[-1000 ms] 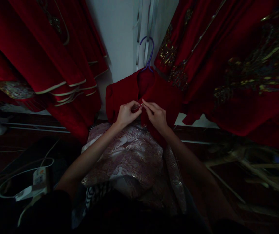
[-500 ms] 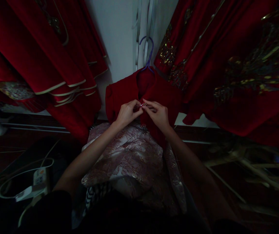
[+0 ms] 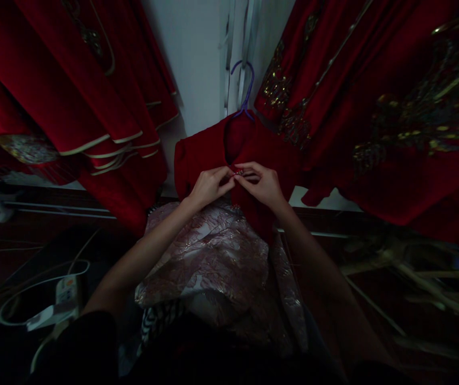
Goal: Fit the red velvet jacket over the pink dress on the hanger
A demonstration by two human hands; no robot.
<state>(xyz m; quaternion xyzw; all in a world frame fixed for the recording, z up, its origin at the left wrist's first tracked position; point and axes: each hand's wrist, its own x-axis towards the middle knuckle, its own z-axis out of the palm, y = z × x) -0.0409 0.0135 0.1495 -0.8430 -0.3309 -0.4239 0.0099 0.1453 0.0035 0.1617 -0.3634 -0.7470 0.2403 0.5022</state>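
A small dark red garment (image 3: 201,155) hangs on a purple hanger (image 3: 244,88) in front of me. Both hands meet at its front opening just below the collar. My left hand (image 3: 208,187) pinches the left edge of the cloth. My right hand (image 3: 262,185) pinches the right edge, fingers pressed together. Between the fingertips glints a tiny shiny fastener (image 3: 238,172); what kind it is I cannot make out. Below the hands lies a pale pink and silver brocade cloth (image 3: 213,256).
Red velvet garments with cream piping (image 3: 93,107) hang at the left. Red garments with gold embroidery (image 3: 394,107) hang at the right. A white wall (image 3: 197,53) is behind. A white power strip with cables (image 3: 59,305) lies at lower left. A wooden frame (image 3: 414,267) stands at lower right.
Both hands have stayed at the garment's front opening. The right hand has shifted slightly up and flattened a little. The garment collar has barely moved.
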